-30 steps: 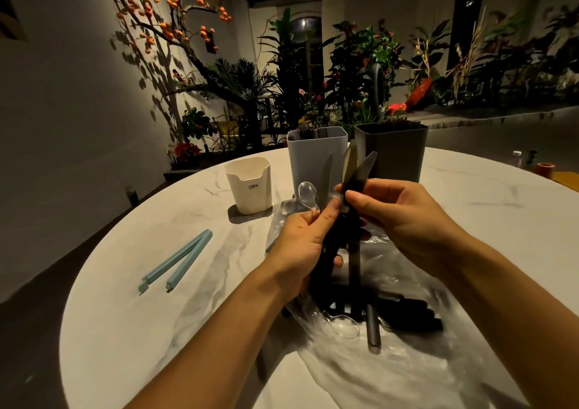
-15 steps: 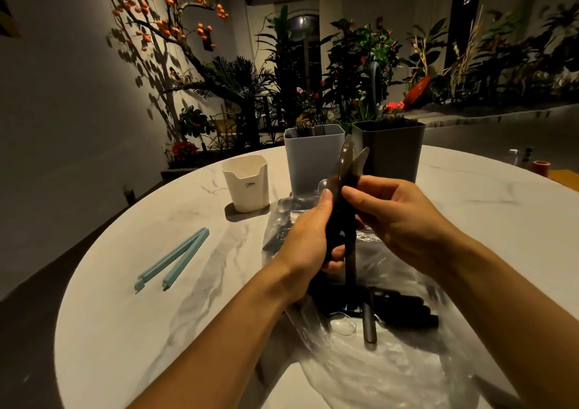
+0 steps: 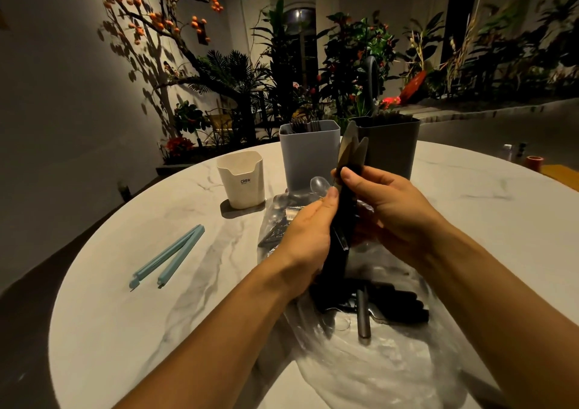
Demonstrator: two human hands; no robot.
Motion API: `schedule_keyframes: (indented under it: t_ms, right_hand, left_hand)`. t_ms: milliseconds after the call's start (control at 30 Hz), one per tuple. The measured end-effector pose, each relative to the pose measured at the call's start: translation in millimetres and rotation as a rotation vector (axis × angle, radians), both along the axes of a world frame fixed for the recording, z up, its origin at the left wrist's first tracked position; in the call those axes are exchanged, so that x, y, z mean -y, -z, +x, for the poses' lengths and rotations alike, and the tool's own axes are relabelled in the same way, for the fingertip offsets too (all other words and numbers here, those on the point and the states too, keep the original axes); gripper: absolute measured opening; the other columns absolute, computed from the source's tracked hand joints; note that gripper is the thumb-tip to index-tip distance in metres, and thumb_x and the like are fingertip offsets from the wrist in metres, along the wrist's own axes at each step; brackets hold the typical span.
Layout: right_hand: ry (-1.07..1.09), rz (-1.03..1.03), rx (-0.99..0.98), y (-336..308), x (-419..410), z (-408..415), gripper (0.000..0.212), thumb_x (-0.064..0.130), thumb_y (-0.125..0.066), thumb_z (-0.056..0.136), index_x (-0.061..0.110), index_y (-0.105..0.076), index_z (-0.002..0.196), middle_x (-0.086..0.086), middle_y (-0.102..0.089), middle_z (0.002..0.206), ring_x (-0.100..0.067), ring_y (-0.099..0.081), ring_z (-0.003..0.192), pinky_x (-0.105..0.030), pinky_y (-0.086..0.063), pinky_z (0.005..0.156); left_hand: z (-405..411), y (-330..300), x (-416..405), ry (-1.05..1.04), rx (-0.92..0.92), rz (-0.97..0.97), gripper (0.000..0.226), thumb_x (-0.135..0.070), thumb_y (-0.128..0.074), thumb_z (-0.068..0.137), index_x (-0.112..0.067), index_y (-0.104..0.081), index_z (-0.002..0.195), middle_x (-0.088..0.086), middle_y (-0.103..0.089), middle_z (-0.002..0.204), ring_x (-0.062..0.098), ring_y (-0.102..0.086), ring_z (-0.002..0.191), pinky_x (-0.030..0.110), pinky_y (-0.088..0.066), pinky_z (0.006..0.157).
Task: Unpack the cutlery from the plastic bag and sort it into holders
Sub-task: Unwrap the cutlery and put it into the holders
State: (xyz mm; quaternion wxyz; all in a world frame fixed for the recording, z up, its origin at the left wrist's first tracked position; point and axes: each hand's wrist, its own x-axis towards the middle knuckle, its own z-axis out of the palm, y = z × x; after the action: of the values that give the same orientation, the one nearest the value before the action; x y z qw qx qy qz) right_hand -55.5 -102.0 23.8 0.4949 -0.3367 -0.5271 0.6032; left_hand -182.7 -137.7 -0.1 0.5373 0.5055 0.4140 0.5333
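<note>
Gripping a bundle of black-handled knives (image 3: 340,220) upright in my left hand (image 3: 308,236), fingers curled round the handles, I pinch the same bundle just below the blades with my right hand (image 3: 388,211), thumb and forefinger pressed on it. A clear spoon (image 3: 319,184) shows just beside my left thumb. Beneath my hands the plastic bag (image 3: 376,368) lies on the marble table (image 3: 141,330) with more dark cutlery (image 3: 391,305) in it. At twelve o'clock stand the blue-grey holder (image 3: 305,158) and dark grey holder (image 3: 391,148); the cream holder (image 3: 242,181) is at eleven, a blue bag clip (image 3: 169,256) at nine
</note>
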Motion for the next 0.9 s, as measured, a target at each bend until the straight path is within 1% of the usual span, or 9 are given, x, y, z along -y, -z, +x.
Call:
schedule_keyframes:
  t_ms: [67,133,167,333,433,500,600,800,900]
  right_hand:
    - [0.002,0.020,-0.022,-4,-2,0,0.019,0.022,-0.062,0.091,0.012,-0.074,0.102,-0.004,-0.075,0.097,-0.012,-0.072,0.087,-0.027,-0.056,0.077]
    - [-0.001,0.077,0.029,-8,-5,0,0.018,0.019,-0.061,0.092,0.010,-0.072,0.102,-0.004,-0.075,0.095,-0.011,-0.071,0.087,-0.027,-0.054,0.085]
    - [-0.012,0.101,0.081,-11,-6,2,0.018,0.019,-0.060,0.093,0.010,-0.072,0.103,-0.003,-0.075,0.094,-0.012,-0.069,0.086,-0.029,-0.051,0.086]
    - [-0.171,0.086,0.105,-31,-10,11,0.020,0.003,-0.055,0.094,0.008,-0.068,0.108,-0.006,-0.076,0.101,-0.019,-0.072,0.098,-0.029,-0.059,0.085]
    - [-0.173,0.138,0.170,-44,-12,18,0.021,0.000,-0.054,0.095,0.005,-0.069,0.110,-0.014,-0.073,0.109,-0.023,-0.070,0.102,-0.033,-0.055,0.089]
    - [-0.162,0.181,0.303,-51,-14,22,0.020,0.002,-0.056,0.096,0.005,-0.070,0.110,-0.018,-0.071,0.109,-0.022,-0.068,0.092,-0.029,-0.051,0.077]
    - [-0.135,0.200,0.436,-58,-19,29,0.019,0.010,-0.061,0.095,0.005,-0.071,0.110,-0.021,-0.071,0.104,-0.011,-0.057,0.070,-0.023,-0.041,0.060]
    - [-0.174,0.105,0.133,-68,-28,48,0.025,0.006,-0.064,0.085,0.003,-0.070,0.109,-0.015,-0.074,0.105,-0.022,-0.072,0.094,-0.032,-0.060,0.080]
    - [-0.122,0.142,0.151,-75,-35,55,0.022,0.012,-0.066,0.081,0.008,-0.071,0.101,-0.014,-0.074,0.105,-0.026,-0.069,0.097,-0.038,-0.056,0.089]
  left_hand:
    - [3,-4,1,0.042,0.072,-0.048,0.040,-0.044,-0.036,0.106,-0.016,-0.063,0.114,0.003,-0.068,0.076,0.016,-0.064,0.067,0.039,-0.060,0.073]
    - [3,-7,0,0.013,0.046,-0.086,0.048,-0.052,-0.033,0.105,-0.011,-0.058,0.113,0.001,-0.052,0.062,0.011,-0.042,0.048,0.026,-0.043,0.048]
    - [2,-8,-1,-0.021,0.014,-0.093,0.052,-0.054,-0.031,0.104,-0.010,-0.058,0.109,-0.001,-0.049,0.059,0.010,-0.036,0.046,0.022,-0.033,0.044]
    - [3,-18,-5,-0.063,-0.047,-0.029,0.053,-0.050,-0.029,0.107,-0.009,-0.051,0.084,-0.002,-0.043,0.055,0.008,-0.032,0.043,0.021,-0.025,0.041]
    - [7,-24,-11,-0.094,-0.047,-0.004,0.048,-0.040,-0.028,0.109,0.001,-0.054,0.104,0.000,-0.047,0.058,0.008,-0.036,0.043,0.020,-0.028,0.041]
    - [10,-28,-17,-0.132,-0.057,0.011,0.046,-0.034,-0.028,0.109,0.005,-0.054,0.111,0.000,-0.051,0.058,0.008,-0.038,0.043,0.020,-0.029,0.041]
    - [16,-38,-21,-0.147,-0.077,0.025,0.039,-0.031,-0.027,0.109,-0.006,-0.053,0.094,-0.001,-0.048,0.053,0.008,-0.036,0.041,0.020,-0.027,0.040]
    - [33,-57,-37,-0.050,-0.104,0.004,0.042,-0.033,-0.027,0.109,-0.013,-0.047,0.078,-0.002,-0.034,0.051,0.011,-0.024,0.043,0.021,-0.017,0.043]
    - [40,-66,-48,-0.012,-0.106,-0.014,0.041,-0.032,-0.029,0.108,-0.015,-0.048,0.077,-0.002,-0.035,0.050,0.013,-0.024,0.043,0.024,-0.017,0.045]
